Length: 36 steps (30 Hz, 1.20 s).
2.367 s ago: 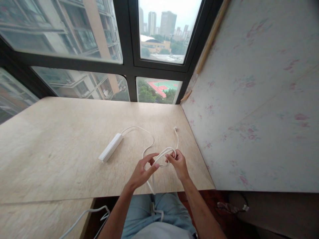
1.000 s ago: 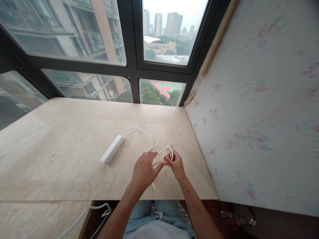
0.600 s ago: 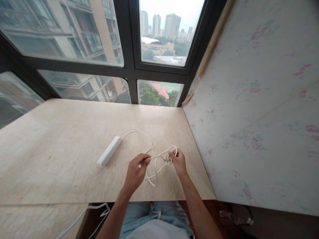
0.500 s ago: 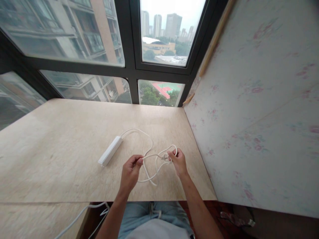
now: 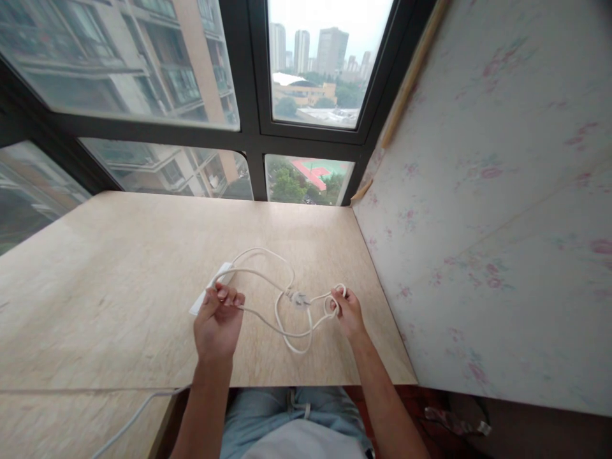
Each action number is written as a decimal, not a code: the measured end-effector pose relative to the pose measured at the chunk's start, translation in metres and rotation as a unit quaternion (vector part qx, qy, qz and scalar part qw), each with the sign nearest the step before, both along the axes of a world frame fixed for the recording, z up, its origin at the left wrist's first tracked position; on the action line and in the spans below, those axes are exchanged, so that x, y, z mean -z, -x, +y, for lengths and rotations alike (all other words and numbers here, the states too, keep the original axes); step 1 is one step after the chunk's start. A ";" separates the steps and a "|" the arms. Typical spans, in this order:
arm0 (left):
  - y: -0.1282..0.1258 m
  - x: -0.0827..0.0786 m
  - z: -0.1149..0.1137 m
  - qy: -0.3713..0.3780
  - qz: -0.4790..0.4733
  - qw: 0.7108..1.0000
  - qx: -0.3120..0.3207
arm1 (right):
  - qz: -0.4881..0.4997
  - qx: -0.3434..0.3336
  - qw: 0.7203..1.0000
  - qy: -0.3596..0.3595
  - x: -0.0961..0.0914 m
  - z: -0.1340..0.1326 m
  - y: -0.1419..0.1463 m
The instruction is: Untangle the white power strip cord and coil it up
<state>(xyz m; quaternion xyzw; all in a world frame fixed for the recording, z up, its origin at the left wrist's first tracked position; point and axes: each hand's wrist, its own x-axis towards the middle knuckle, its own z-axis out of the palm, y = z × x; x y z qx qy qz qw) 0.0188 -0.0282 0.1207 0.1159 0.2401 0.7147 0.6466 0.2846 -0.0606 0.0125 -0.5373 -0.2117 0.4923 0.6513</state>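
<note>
A white power strip (image 5: 197,306) lies at a slant on the stone-look counter, partly hidden behind my left hand (image 5: 220,319). That hand has its fingers curled around a stretch of the white power cord (image 5: 275,326), which loops out from it on two sides. My right hand (image 5: 348,311) pinches small loops of the same cord near the counter's right side. Between the hands, the cord's plug (image 5: 300,299) shows, with its prongs toward the right. Another length of cord arcs behind it from the strip's far end.
The beige counter (image 5: 143,255) runs up to dark-framed windows (image 5: 306,141). A flower-patterned wall (image 5: 478,223) bounds the right side. Another white cable (image 5: 138,411) crosses the lower ledge at bottom left. Some items (image 5: 454,421) lie on the floor at lower right.
My left hand has moved left with the cord, in front of the power strip, drawing out a wider loop. The plug has come clear of my right hand, which has barely shifted.
</note>
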 end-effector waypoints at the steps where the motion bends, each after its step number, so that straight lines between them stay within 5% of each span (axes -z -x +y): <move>1: 0.005 0.001 0.004 0.009 -0.015 1.000 -0.008 | 0.027 0.000 1.000 -0.005 0.001 0.000 -0.006; 8: 0.012 0.003 0.028 0.043 -0.022 0.997 -0.066 | 0.108 -0.035 0.994 0.004 0.013 -0.002 -0.038; 18: -0.032 0.008 0.072 -0.012 0.025 0.999 -0.017 | -0.092 -0.075 0.987 0.112 0.035 -0.028 -0.047; 23: -0.058 0.001 0.085 -0.037 0.032 0.999 0.014 | -0.366 -0.051 0.919 0.135 0.038 -0.031 -0.052; 28: -0.081 -0.015 0.095 -0.057 0.022 0.997 0.037 | -0.553 0.018 0.832 0.036 0.016 -0.040 -0.030; 32: -0.095 -0.030 0.097 -0.078 0.019 0.995 0.053 | -0.479 -0.081 0.873 -0.037 0.000 -0.054 0.002; 36: -0.097 -0.043 0.100 -0.096 0.018 0.993 0.060 | -0.400 -0.076 0.912 0.047 0.002 -0.058 0.018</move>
